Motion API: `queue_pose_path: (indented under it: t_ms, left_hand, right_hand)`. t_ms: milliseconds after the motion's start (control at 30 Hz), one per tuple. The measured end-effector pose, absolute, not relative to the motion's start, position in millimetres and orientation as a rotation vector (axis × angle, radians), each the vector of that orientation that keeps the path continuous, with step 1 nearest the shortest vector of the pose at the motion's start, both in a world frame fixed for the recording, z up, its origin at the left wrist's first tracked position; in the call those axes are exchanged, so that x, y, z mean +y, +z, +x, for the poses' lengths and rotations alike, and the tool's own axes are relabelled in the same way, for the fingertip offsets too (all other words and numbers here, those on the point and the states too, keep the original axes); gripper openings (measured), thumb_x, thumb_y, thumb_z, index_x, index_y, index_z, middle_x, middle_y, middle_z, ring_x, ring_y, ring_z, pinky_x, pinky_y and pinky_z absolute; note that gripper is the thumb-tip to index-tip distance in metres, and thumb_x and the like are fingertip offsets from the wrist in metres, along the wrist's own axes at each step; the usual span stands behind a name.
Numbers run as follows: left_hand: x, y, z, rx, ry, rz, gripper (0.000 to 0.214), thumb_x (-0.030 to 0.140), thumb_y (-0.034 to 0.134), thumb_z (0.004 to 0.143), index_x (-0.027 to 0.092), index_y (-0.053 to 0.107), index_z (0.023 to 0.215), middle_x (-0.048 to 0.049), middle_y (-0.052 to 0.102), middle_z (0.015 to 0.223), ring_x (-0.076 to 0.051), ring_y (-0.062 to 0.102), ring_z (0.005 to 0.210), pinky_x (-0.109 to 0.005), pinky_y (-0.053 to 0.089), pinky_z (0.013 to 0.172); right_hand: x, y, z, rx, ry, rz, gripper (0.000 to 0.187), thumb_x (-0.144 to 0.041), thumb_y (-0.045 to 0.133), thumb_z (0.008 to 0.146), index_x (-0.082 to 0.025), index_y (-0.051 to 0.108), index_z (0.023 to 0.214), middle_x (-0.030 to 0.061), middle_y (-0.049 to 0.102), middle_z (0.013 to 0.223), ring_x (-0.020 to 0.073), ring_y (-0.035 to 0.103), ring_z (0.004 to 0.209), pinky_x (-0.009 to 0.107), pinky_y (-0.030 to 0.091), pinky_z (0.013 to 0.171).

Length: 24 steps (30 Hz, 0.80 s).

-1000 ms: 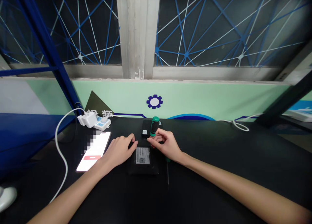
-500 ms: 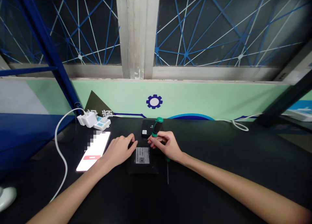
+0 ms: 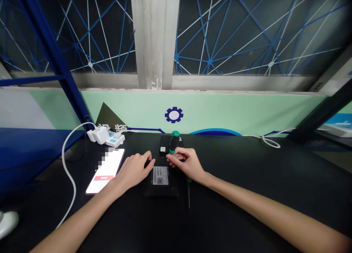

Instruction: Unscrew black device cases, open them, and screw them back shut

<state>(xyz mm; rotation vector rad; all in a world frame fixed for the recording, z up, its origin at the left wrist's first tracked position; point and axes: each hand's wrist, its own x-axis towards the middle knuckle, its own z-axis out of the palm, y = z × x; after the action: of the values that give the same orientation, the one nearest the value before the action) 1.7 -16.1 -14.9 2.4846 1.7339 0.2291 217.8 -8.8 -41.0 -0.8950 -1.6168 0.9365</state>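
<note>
A black, flat electronic device [image 3: 173,191] with a white printed label [image 3: 161,176] lies on the dark table in front of me. At its upper left edge rests my left hand [image 3: 136,167], palm down, holding nothing, with thumb and forefinger apart. My right hand [image 3: 189,165] pinches a screwdriver [image 3: 174,141] with a green and black handle, which stands nearly upright over the device's far right corner. Its tip is hidden by my fingers. Under my right wrist a second screwdriver [image 3: 189,196] lies on the table, its shaft toward me and most of its handle covered.
Behind the held screwdriver lies a black box [image 3: 164,142] with a small white label. A lit phone [image 3: 107,172] is at the left, with a white power strip [image 3: 114,139] and plugged-in charger beyond it. White cable [image 3: 64,157] loops along the left side.
The top of the held screwdriver's handle has shifted slightly left. My left hand, the device and the second screwdriver stay in place.
</note>
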Motion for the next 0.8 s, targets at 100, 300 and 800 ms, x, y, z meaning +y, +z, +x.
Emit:
queue_pose_path:
  t_ms: [100, 300, 800]
  left_hand:
    - [-16.1, -15.4, 1.7, 1.734, 0.229, 2.474, 0.027, 0.043, 0.037, 0.101, 0.025, 0.057, 0.096, -0.0019, 0.064, 0.072, -0.025, 0.069, 0.074, -0.027, 0.038, 0.060]
    - [-15.6, -15.4, 1.3, 1.740, 0.223, 2.464, 0.027, 0.043, 0.037, 0.100, 0.025, 0.056, 0.096, -0.0018, 0.064, 0.072, -0.024, 0.069, 0.073, -0.027, 0.037, 0.058]
    - [-15.8, -15.7, 0.6, 1.728, 0.246, 2.494, 0.026, 0.043, 0.036, 0.101, 0.027, 0.055, 0.095, -0.0013, 0.064, 0.072, -0.025, 0.067, 0.071, -0.027, 0.033, 0.056]
  right_hand:
    - [-8.9, -40.6, 217.7, -1.624, 0.925, -0.893, 0.041, -0.055, 0.079, 0.074, -0.017, 0.067, 0.068, 0.0039, 0.070, 0.061, 0.0174, 0.069, 0.053, 0.027, 0.060, 0.050]
    - [-8.9, -40.7, 218.5, -1.616, 0.945, -0.887, 0.039, -0.054, 0.078, 0.075, -0.016, 0.068, 0.070, 0.0053, 0.071, 0.064, 0.0177, 0.069, 0.054, 0.027, 0.060, 0.051]
    - [-9.7, -42.2, 219.2, -1.612, 0.987, -0.862, 0.035, -0.048, 0.076, 0.080, -0.014, 0.070, 0.081, 0.0075, 0.073, 0.073, 0.0166, 0.069, 0.058, 0.027, 0.060, 0.054]
